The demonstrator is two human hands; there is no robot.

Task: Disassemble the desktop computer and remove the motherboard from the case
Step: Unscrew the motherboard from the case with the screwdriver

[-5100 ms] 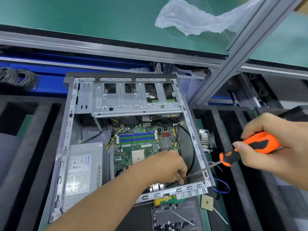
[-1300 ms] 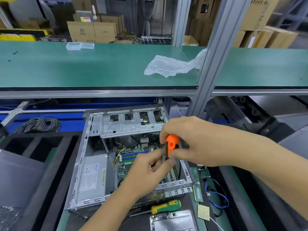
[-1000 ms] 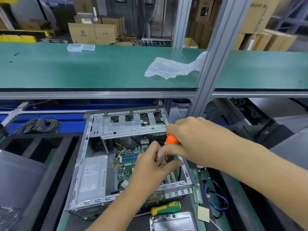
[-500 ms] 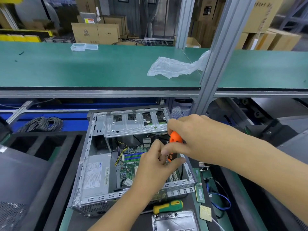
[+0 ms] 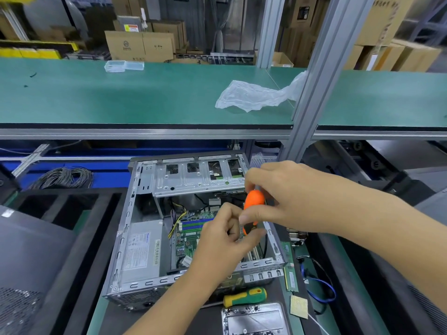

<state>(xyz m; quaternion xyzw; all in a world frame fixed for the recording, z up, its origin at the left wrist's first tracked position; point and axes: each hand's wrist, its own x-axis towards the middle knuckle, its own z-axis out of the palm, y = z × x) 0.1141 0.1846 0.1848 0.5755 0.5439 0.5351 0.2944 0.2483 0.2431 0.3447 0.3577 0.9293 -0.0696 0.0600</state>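
Observation:
An open grey computer case (image 5: pixel 125 240) lies on the bench. Inside it sits the green motherboard (image 5: pixel 191 235) with blue memory slots, beside a silver power supply (image 5: pixel 141 250). My right hand (image 5: pixel 278 199) grips the orange handle of a screwdriver (image 5: pixel 252 204) held upright over the board's right side. My left hand (image 5: pixel 225 243) is over the board with its fingers curled around the screwdriver's lower end; the tip and the spot beneath it are hidden.
A green and yellow screwdriver (image 5: pixel 244 297) lies before the case, next to a metal tray (image 5: pixel 254 320) of screws. Memory sticks (image 5: pixel 290 274), a CPU chip (image 5: pixel 299 307), a blue cable (image 5: pixel 321 288) and a heatsink (image 5: pixel 296 235) lie to the right. A green shelf (image 5: pixel 145 97) and an aluminium post (image 5: pixel 321 76) rise behind.
Five seconds ago the screwdriver was held out to the right of the case. Both hands now meet over the board's right side. In the last second they have hardly shifted.

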